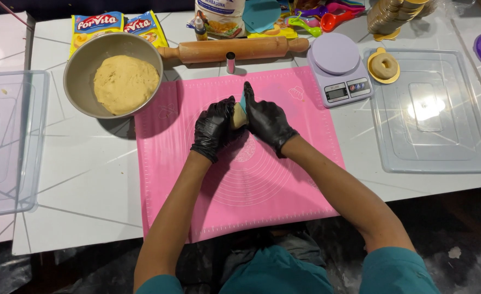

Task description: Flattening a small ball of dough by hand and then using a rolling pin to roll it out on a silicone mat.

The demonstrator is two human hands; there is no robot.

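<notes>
Teal sleeves and two bare forearms reach up from the bottom edge to the pink silicone mat [240, 179] on the white counter [88, 179]. Both hands wear black gloves. Left hand [213, 128] and right hand [266, 121] press in from either side on a small lump of dough [239, 116] at the mat's upper middle — fingers of both curled closed around it, with a sliver of a teal tool [243, 101] showing between them. So little of the lump shows that its long axis cannot be told.

Up left, a metal bowl [82, 57] holds a big round mass of tan dough [123, 84]. A wooden rolling pin [235, 49] lies crosswise — handles left and right — beyond the mat. Right of it stands a lilac kitchen scale [338, 73], then a clear plastic lid [431, 111] carrying a ring-shaped dough piece [384, 66] on a yellow disc.
</notes>
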